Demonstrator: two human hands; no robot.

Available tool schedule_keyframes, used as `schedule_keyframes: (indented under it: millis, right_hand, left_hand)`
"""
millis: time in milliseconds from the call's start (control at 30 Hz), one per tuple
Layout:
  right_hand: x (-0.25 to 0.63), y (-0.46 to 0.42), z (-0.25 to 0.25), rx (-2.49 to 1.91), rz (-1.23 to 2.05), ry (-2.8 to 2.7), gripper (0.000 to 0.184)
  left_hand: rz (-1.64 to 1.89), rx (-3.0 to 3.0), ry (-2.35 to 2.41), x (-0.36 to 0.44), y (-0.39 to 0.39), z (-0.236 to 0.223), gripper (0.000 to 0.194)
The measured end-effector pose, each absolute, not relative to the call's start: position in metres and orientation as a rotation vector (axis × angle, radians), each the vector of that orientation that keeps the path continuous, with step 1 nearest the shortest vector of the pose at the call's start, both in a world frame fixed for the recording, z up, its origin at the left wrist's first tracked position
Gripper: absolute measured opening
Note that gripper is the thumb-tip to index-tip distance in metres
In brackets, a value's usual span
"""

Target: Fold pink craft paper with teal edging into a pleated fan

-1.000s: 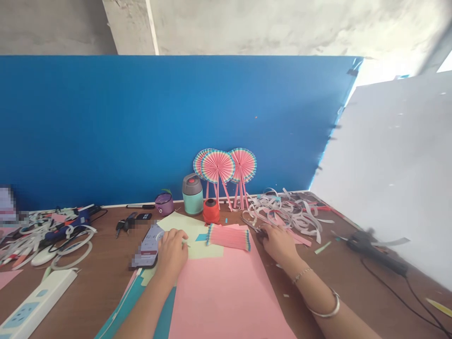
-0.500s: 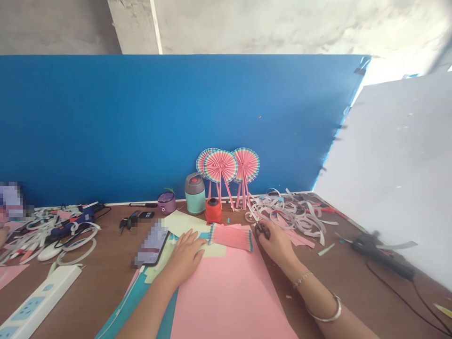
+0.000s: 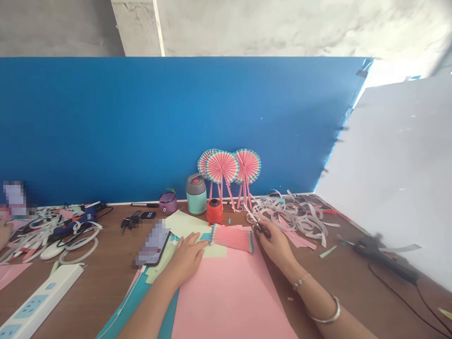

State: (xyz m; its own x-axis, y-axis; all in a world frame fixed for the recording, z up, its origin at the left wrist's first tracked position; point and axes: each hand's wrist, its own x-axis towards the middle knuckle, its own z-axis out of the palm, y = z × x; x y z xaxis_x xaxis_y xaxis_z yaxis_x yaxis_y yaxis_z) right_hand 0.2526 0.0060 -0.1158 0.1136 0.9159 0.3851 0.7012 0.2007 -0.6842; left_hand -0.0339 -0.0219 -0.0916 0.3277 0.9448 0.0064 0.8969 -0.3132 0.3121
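In my right hand (image 3: 274, 242) is a pair of scissors (image 3: 251, 215), fingers closed round the dark handles, blades pointing up and to the left. My left hand (image 3: 187, 256) lies flat with its fingers stretched over pale green paper (image 3: 216, 252) and the edge of a large pink sheet (image 3: 226, 296). The left fingertips reach close to a pleated pink paper strip (image 3: 232, 238) with blue and yellow edges; whether they touch it I cannot tell. This strip rests across the far end of the pink sheet, between my two hands.
Round pink paper fans (image 3: 222, 167) lean on the blue partition (image 3: 141, 127). Before them stand a turquoise flask (image 3: 197, 200) and a red container (image 3: 214, 212). Paper strips (image 3: 293, 214) are heaped right, near a glue gun (image 3: 384, 256). A phone (image 3: 153, 245) and power strip (image 3: 38, 301) lie left.
My left hand has moved right, away from the phone, and spread out beside the pleated strip. My right hand has lifted the scissors slightly. Another person's hand has appeared at the far left.
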Motion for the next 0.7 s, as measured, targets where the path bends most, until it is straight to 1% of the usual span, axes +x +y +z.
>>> schedule_keyframes:
  millis: [200, 433, 567, 700]
  right_hand:
    - [0.2545, 0.0066, -0.1194, -1.554, 0.312, -1.655, 0.028]
    - [0.2540, 0.0053, -0.1175, -1.588, 0.324, -1.668, 0.029]
    - [0.2551, 0.0066, -0.1199, -1.591, 0.330, -1.675, 0.029]
    - [0.2545, 0.0061, -0.1192, -1.591, 0.341, -1.671, 0.029]
  left_hand:
    - [0.267, 2.346, 1.675, -0.0332, -0.0217, -0.0915, 0.042]
    - [0.415, 2.348, 1.668, -0.0338, -0.0202, -0.0934, 0.038]
    - [0.376, 2.326, 1.677, -0.0344, -0.0207, -0.0906, 0.040]
    - [0.335, 2.401, 1.694, -0.0343, -0.0184, -0.0977, 0.044]
